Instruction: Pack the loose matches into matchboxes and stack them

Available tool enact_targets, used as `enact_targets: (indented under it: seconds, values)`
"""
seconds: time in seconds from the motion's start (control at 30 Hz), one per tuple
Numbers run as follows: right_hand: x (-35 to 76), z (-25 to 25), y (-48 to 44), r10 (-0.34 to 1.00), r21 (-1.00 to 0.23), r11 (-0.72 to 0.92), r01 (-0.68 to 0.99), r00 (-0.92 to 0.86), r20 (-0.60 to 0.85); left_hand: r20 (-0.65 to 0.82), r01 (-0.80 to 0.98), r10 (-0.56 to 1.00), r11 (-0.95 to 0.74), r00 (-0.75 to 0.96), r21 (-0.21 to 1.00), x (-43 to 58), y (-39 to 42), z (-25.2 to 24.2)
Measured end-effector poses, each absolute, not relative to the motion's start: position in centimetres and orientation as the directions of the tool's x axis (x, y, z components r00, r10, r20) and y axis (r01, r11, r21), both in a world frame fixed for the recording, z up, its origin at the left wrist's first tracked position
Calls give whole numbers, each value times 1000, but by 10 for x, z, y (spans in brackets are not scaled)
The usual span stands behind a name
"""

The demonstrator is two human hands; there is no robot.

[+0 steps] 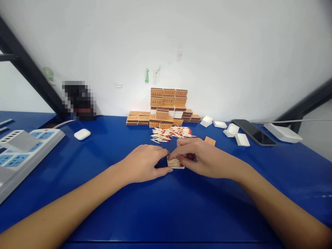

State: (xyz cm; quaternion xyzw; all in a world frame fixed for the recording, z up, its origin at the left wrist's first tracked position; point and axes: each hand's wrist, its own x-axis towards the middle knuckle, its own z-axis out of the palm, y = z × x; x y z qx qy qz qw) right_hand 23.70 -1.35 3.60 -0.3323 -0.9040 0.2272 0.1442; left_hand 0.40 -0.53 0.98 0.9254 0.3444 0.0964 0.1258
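My left hand grips the left end of a small white matchbox tray, with thumb and finger on its near and far sides. Matches lie lengthwise in the tray, red heads to the right. Over the tray, my right hand has its thumb and bent fingers closed on the matches, and its fingers cover the tray's far right part. Just beyond the hands spreads a loose pile of red-tipped matches. An orange matchbox sleeve lies behind my right hand, partly covered by it.
Orange matchboxes are stacked against the wall. White trays lie right of the pile, near a black phone and a white box. On the left are a white earbud case and a power strip on the blue table.
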Motion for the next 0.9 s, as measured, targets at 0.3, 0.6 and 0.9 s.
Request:
enact_targets:
  seconds: [0.3, 0.6, 0.9]
  values:
    - [239, 37, -15, 697, -484, 654, 581, -711, 89, 107, 600, 658, -732, 745, 323, 3, -4, 6]
    - [282, 38, 16, 841, -148, 528, 836, -492, 224, 106, 600, 661, -727, 742, 335, 3, -3, 6]
    - [316, 46, 30, 943, -97, 332, 938, -331, 20, 94, 618, 681, -706, 726, 346, 1, -2, 9]
